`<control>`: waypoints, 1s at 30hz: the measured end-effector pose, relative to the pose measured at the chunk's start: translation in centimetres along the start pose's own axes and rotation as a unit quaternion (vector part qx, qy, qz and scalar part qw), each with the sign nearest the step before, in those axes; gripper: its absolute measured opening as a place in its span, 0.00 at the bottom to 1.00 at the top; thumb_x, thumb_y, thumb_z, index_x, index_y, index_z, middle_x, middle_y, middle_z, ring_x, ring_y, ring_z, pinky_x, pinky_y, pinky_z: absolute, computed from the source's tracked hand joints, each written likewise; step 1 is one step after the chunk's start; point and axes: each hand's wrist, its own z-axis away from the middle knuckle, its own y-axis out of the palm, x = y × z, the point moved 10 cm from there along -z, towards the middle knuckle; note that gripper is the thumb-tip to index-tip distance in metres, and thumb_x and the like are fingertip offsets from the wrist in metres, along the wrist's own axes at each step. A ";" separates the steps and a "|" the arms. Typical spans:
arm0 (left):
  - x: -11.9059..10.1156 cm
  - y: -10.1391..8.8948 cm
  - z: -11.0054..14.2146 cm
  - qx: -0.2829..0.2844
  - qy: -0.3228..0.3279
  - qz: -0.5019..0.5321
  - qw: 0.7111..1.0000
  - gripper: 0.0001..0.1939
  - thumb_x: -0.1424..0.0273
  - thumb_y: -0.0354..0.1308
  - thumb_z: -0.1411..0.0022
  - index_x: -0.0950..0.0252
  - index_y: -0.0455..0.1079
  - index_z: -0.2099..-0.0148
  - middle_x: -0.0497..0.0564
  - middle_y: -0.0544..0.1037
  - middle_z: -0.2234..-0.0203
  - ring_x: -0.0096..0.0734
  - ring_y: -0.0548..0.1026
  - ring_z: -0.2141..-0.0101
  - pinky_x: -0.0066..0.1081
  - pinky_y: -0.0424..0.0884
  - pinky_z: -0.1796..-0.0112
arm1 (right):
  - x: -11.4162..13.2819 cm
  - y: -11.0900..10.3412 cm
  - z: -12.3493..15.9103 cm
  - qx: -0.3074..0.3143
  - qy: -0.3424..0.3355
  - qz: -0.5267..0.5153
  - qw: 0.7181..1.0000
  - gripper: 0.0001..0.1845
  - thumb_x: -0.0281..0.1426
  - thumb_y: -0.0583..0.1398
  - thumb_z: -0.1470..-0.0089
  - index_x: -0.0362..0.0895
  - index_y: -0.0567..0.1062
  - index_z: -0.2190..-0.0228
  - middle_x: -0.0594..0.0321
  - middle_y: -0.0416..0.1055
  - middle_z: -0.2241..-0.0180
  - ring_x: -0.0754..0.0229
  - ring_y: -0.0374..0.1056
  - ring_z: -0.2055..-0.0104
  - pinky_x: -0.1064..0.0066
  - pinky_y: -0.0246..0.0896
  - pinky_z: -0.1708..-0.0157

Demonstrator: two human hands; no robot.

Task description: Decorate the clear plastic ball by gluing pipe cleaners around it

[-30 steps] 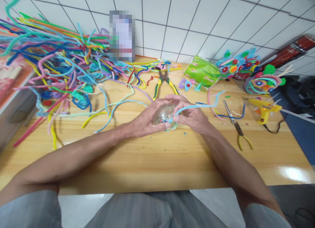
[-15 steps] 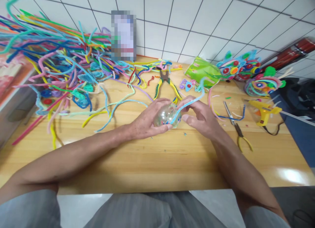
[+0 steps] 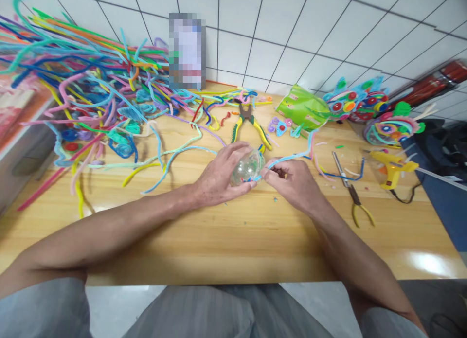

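Observation:
My left hand (image 3: 222, 175) is wrapped round a clear, rounded plastic piece (image 3: 245, 170), which looks like a bottle bottom, held just above the table. A light-blue pipe cleaner (image 3: 288, 158) meets the rim of this piece at its right side and stretches off to the right. My right hand (image 3: 292, 180) pinches the pipe cleaner close to the rim between thumb and fingers. Beyond the hands lie yellow-green pliers (image 3: 246, 116) with their handles spread. Small curled pipe-cleaner shapes (image 3: 280, 128) rest near a green packet (image 3: 302, 108).
A big heap of coloured pipe cleaners (image 3: 91, 92) covers the back left. A blurred upright phone-like object (image 3: 187, 51) leans on the tiled wall. To the right are scissors (image 3: 340, 168), small pliers (image 3: 354, 202), a yellow glue gun (image 3: 390, 168), decorated animal faces (image 3: 390, 126) and a red cylinder (image 3: 430, 82).
My right hand has closed in on the pipe cleaner near the rim. The pipe cleaner's free end has swung down to the right. The plastic piece has turned, its rim now facing right.

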 end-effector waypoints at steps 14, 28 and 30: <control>0.4 -0.2 -0.3 0.011 0.002 0.039 0.999 0.39 0.59 0.67 0.31 0.59 0.55 0.26 0.67 0.69 0.34 0.56 0.69 0.32 0.60 0.70 0.34 | -1.3 0.9 -0.4 0.032 0.049 -0.174 0.983 0.18 0.45 0.66 0.48 0.45 0.76 0.78 0.66 0.70 0.77 0.62 0.62 0.72 0.68 0.58 0.69; -0.1 0.0 -0.4 0.030 0.038 0.058 0.997 0.41 0.60 0.68 0.32 0.57 0.53 0.25 0.66 0.71 0.35 0.57 0.69 0.31 0.63 0.70 0.35 | -1.0 0.6 -1.2 0.011 -0.006 -0.266 0.964 0.21 0.52 0.73 0.49 0.46 0.82 0.71 0.62 0.77 0.69 0.57 0.71 0.66 0.63 0.70 0.62; -0.2 0.0 -0.4 0.034 0.039 0.057 0.997 0.41 0.60 0.68 0.32 0.56 0.53 0.25 0.65 0.71 0.35 0.57 0.69 0.31 0.63 0.70 0.35 | -1.2 0.7 -1.2 0.009 -0.003 -0.269 0.963 0.22 0.52 0.73 0.49 0.46 0.81 0.70 0.62 0.77 0.68 0.58 0.71 0.66 0.63 0.71 0.62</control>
